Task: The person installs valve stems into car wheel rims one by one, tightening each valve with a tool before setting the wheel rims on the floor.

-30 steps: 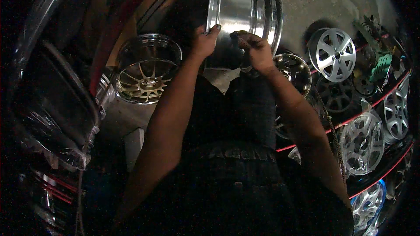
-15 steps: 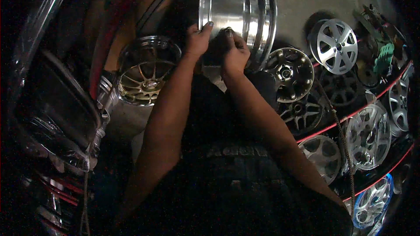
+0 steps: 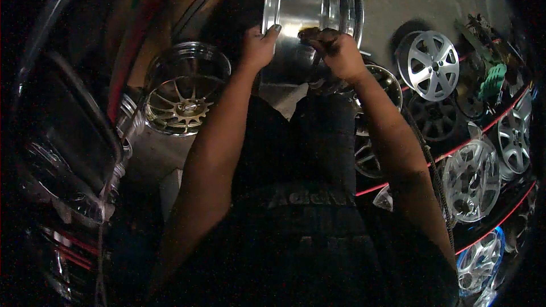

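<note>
A polished silver wheel rim [image 3: 297, 14] lies on its side in front of me, its shiny barrel facing up. My left hand [image 3: 260, 49] is closed round the rim's left lip, thumb along the edge. On the right part of the barrel is my right hand [image 3: 343, 55], its fingers bent and drawn together against the metal. Something dark shows at those fingertips, but whether it is cloth or just blackened fingers is too dim to tell. The barrel's lower side is in shadow above my knees.
Left of my arm stands a gold-spoked wheel [image 3: 185, 107]. A silver spoked wheel [image 3: 433, 65] is on the right, near a green object [image 3: 492, 81]. More wheels, one wrapped in clear plastic [image 3: 473, 179], fill red-edged shelves [image 3: 455, 150]. A rope [image 3: 439, 190] hangs beside my right arm.
My right hand has moved right across the barrel, and its forearm has swung outward. My left hand stays on the lip. The whole view has shifted slightly.
</note>
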Available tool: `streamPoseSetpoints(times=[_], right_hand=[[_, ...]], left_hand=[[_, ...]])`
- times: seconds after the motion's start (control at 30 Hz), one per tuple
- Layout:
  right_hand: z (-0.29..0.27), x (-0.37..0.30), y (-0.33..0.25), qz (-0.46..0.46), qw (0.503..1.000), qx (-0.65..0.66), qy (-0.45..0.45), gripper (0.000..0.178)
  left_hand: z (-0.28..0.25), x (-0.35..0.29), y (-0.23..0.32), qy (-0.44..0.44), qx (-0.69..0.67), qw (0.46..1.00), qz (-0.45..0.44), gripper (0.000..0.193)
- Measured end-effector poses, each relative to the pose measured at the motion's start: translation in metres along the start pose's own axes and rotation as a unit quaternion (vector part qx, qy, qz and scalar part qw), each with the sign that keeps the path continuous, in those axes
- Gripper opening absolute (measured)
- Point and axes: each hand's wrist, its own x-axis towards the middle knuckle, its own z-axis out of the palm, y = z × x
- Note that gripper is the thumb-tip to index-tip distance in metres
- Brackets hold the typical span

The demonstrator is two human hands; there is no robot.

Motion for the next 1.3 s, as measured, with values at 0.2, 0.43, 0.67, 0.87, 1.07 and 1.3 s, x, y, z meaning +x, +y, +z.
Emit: streamPoseSetpoints(times=[0.2,0.43,0.67,0.87,1.07,1.3], right_hand=[[-0.019,0.030,0.008,-0.074,0.994,-0.041,-0.074,0.030],[-0.039,0.063,0.007,-0.148,0.944,-0.169,-0.242,0.025],[-0.037,0.070,0.008,-0.144,0.945,-0.153,-0.249,0.021],[-0.037,0.072,0.008,-0.161,0.950,-0.119,-0.241,0.025],[-0.029,0.050,0.010,-0.120,0.970,-0.116,-0.177,0.027],[-0.038,0.045,-0.001,-0.102,0.972,-0.068,-0.201,0.025]], left_hand=[[0.008,0.005,-0.011,0.017,-0.111,0.994,0.017,0.034],[0.010,0.002,-0.013,0.018,-0.105,0.994,-0.027,0.043],[0.025,0.009,-0.033,0.063,-0.019,0.997,-0.044,0.071],[0.019,0.012,-0.031,-0.030,-0.045,0.992,-0.111,0.076],[0.008,-0.003,-0.003,0.030,-0.029,0.995,-0.088,0.068],[-0.004,0.000,0.005,-0.110,-0.109,0.981,-0.117,0.066]])
